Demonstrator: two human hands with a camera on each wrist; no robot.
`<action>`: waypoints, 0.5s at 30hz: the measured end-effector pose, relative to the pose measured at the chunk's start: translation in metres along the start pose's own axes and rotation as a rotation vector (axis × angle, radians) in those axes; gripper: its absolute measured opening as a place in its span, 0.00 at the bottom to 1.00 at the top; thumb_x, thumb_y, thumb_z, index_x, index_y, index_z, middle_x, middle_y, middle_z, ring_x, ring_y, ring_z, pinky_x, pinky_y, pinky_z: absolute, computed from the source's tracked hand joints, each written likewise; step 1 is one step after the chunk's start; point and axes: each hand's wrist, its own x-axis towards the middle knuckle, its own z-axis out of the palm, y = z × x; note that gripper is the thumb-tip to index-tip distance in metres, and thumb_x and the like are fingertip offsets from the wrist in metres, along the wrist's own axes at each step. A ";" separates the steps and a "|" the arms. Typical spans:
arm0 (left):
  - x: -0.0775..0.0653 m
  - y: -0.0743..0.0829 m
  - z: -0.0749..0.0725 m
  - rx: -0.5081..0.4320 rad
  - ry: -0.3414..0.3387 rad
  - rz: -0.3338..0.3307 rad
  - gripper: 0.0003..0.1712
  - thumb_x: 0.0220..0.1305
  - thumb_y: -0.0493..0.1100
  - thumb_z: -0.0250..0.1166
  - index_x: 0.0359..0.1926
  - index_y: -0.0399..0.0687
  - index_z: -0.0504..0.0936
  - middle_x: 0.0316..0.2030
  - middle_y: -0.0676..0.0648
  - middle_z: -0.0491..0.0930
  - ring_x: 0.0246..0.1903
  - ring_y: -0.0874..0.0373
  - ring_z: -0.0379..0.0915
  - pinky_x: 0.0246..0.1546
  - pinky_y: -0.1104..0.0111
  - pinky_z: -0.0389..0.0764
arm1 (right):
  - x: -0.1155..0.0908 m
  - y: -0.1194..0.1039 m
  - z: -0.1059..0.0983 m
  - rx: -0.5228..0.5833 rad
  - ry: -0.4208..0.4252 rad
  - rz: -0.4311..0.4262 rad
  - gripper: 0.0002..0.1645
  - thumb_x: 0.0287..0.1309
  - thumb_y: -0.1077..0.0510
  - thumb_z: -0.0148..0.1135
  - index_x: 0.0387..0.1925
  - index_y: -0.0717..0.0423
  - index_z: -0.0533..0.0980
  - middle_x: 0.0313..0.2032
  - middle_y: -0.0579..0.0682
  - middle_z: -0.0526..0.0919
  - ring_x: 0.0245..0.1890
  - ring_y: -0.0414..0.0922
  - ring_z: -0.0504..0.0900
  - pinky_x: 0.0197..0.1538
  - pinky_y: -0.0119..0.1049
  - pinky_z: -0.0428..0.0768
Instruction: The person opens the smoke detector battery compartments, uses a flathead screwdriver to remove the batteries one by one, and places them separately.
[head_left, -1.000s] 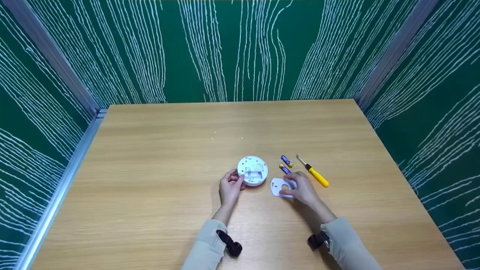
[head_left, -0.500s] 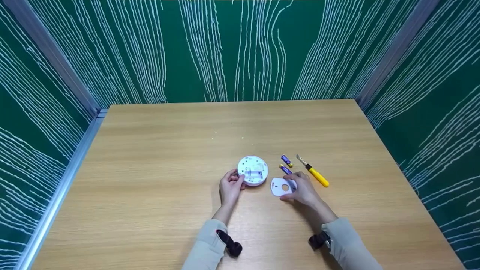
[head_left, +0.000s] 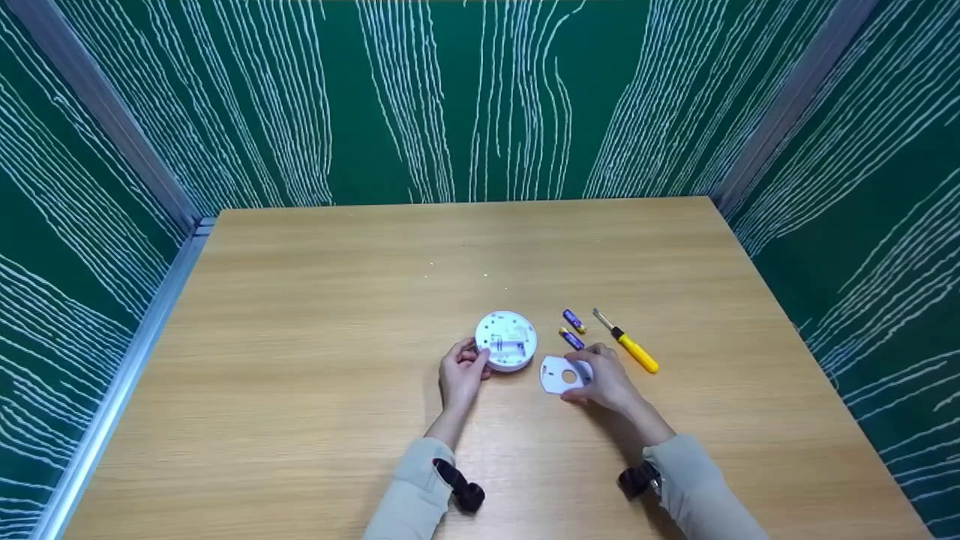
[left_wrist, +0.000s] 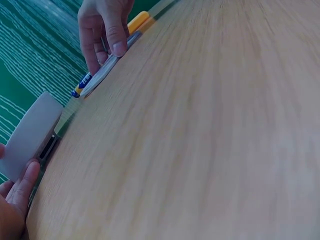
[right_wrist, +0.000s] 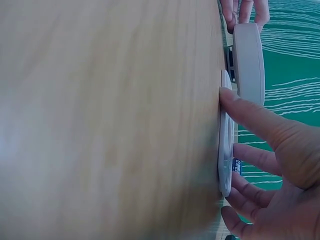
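My left hand point(head_left: 460, 376) grips the left edge of a round white plastic device point(head_left: 505, 342), thumb on the rim and fingers at its side and below. The device's upturned face has a bare battery slot. To its right, a thin white plate point(head_left: 556, 373) with a round hole and curved ends lies flat at the table surface. My right hand point(head_left: 609, 381) holds the plate by its edges, thumb point(right_wrist: 245, 111) on one side and fingers on the other. That hand hides the plate's right end in the head view.
Two blue-and-yellow batteries, one farther back point(head_left: 574, 321) and one nearer point(head_left: 571, 338), lie just beyond the plate. A yellow-handled screwdriver point(head_left: 634, 352) lies to their right. Tiny white bits dot the wooden table point(head_left: 300, 360). Green walls point(head_left: 375, 97) enclose the back and sides.
My right thumb has moved off the plate's hole to its near edge, and the plate has shifted very slightly left. The left hand and the round device have stayed in place.
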 end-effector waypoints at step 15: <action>-0.001 0.003 0.000 0.018 0.009 -0.011 0.19 0.51 0.32 0.63 0.47 0.32 0.74 0.21 0.48 0.72 0.16 0.60 0.73 0.18 0.69 0.81 | 0.000 -0.005 -0.001 -0.041 -0.048 0.029 0.36 0.29 0.53 0.76 0.46 0.61 0.76 0.47 0.59 0.68 0.45 0.53 0.66 0.52 0.48 0.69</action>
